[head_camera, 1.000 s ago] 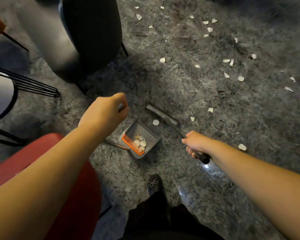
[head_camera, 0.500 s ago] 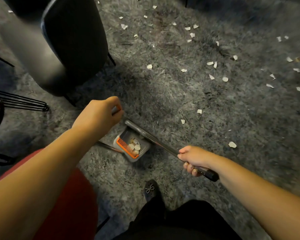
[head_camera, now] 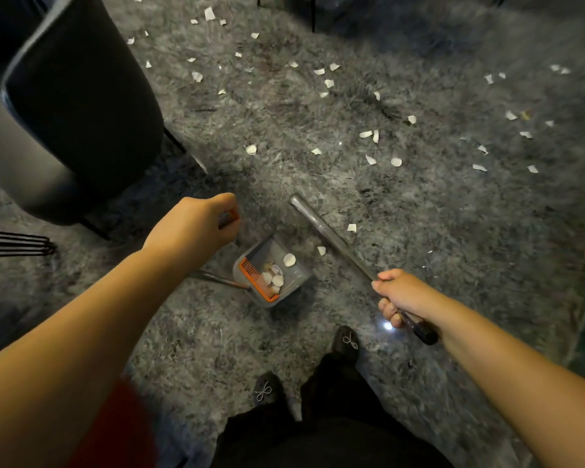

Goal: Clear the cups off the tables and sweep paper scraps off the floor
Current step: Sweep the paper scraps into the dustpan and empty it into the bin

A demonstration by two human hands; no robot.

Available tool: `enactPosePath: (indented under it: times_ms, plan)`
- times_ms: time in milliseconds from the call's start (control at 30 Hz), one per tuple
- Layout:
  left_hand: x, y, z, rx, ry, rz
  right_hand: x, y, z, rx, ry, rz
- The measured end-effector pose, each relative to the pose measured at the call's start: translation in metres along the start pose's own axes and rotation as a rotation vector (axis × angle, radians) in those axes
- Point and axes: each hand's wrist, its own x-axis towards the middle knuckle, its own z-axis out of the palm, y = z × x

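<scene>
A grey dustpan [head_camera: 294,275] with an orange comb edge stands on the grey carpet and holds several white paper scraps [head_camera: 277,280]. My left hand [head_camera: 196,224] grips the top of the dustpan's long handle above it. My right hand [head_camera: 399,295] grips the broom [head_camera: 321,226] by its dark handle; the broom head lies on the carpet just right of the pan's mouth. One scrap [head_camera: 321,250] lies between the broom and the pan, another [head_camera: 352,228] just right of the broom. Several more scraps [head_camera: 370,159] are scattered farther out.
A dark chair [head_camera: 81,106] stands at the upper left, its legs close to the dustpan. Black wire legs of a table [head_camera: 14,243] show at the left edge. A red seat [head_camera: 115,430] is at the lower left. My black shoes [head_camera: 347,342] stand behind the pan.
The broom head has swung back out from over the dustpan's mouth to the carpet on its right. One more scrap lies in the pan. The view has shifted.
</scene>
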Motion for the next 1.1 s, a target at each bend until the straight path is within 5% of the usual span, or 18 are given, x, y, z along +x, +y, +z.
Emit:
enactPosePath:
  times_ms: [533, 1100]
  plan:
    - [0.119, 0.098, 0.034, 0.107, -0.08, 0.048, 0.079, -0.074, -0.15, -0.087, 0.07, 0.062]
    - [0.128, 0.078, 0.038, 0.06, -0.056, 0.073, 0.068, -0.034, -0.059, -0.12, -0.199, 0.162]
